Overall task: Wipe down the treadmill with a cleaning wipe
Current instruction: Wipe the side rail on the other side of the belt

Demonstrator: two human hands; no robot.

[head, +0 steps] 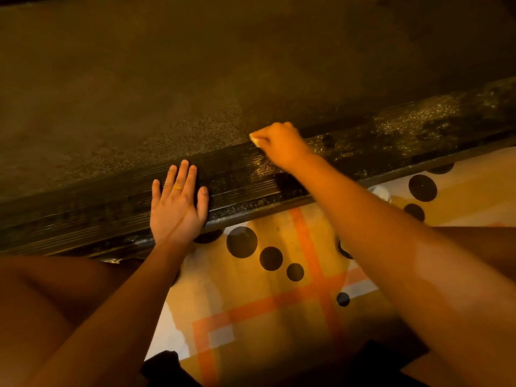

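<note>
The treadmill's dark ribbed side rail runs across the view from lower left to upper right, with the wide belt beyond it. My right hand grips a small pale cleaning wipe and holds it against the rail's far edge, next to the belt. Only a corner of the wipe shows past my fingers. The rail to the right of this hand glistens wet. My left hand rests flat on the rail with straight fingers, a ring on one of them.
A floor mat with orange stripes and black dots lies in front of the treadmill. My bare knees flank it at left and right. A small pale object lies on the mat just under the rail, behind my right forearm.
</note>
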